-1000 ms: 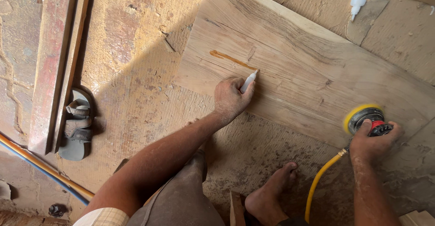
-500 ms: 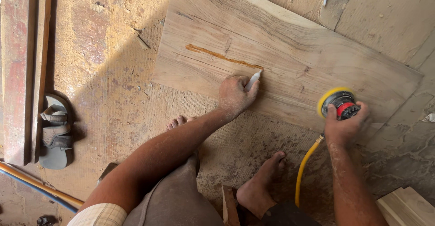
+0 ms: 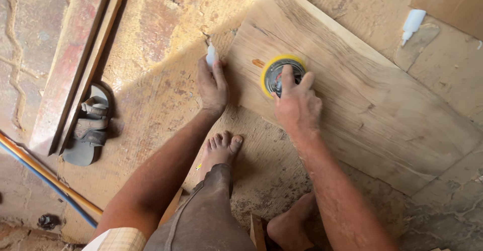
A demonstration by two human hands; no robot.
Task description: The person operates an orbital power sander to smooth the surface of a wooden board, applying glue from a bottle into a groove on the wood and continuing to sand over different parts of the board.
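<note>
Head view, right hand (image 3: 297,105) gripping a yellow-rimmed round sander (image 3: 282,72) pressed flat on a large wooden board (image 3: 372,110) lying on the dusty floor (image 3: 151,45), left hand (image 3: 212,85) clutching a small white bottle (image 3: 211,56) beside the board's left edge, bare feet below, sandal (image 3: 88,128) at left, another white bottle (image 3: 412,23) upper right.

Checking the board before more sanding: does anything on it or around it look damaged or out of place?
An orange-brown streak shows on the wooden board beside the yellow-rimmed sander under the right hand. Its end grain looks rough and split. A lone sandal lies by the planks. The left hand holds a small white bottle.
</note>
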